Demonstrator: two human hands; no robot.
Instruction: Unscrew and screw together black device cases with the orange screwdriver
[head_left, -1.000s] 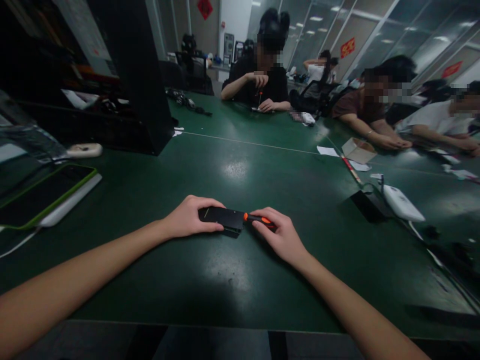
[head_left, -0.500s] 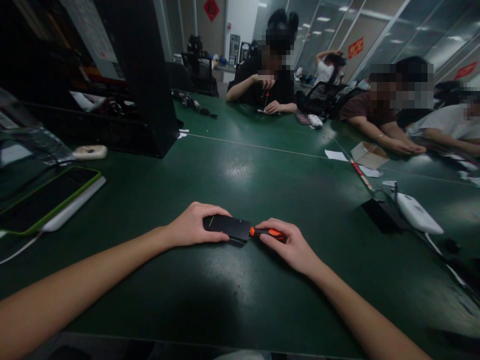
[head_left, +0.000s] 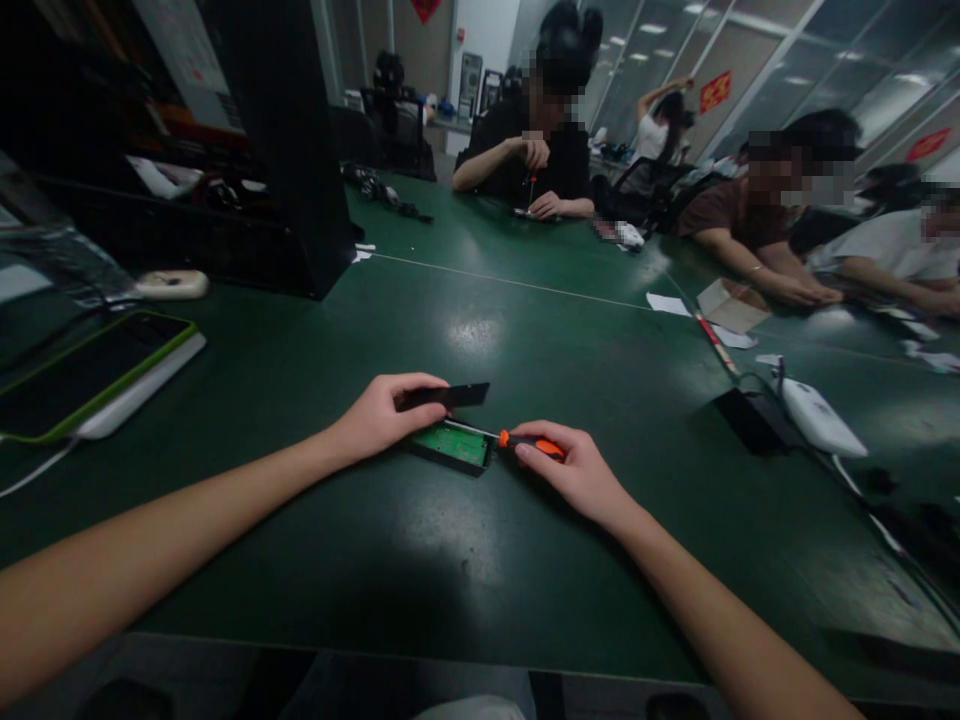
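My left hand (head_left: 394, 408) is closed on a flat black cover (head_left: 465, 395), tilted up above a small black case. Inside the case a green circuit board (head_left: 455, 442) shows; the case rests on the green table, its left end hidden behind my fingers. My right hand (head_left: 564, 465) grips the black and orange handle of a screwdriver (head_left: 517, 440). The screwdriver's metal shaft points left, lying over the board and beneath the raised cover. Its tip is hidden near my left thumb.
A phone with a green edge (head_left: 97, 370) lies on a white block at the left, near a black shelf frame (head_left: 300, 180). To the right are a white device (head_left: 821, 415) with cables and an open small box (head_left: 731, 303). Several people sit beyond the table.
The black cover has come up off the case in my left hand, exposing the green board. The screwdriver's shaft now reaches under the cover. The view has shifted slightly.
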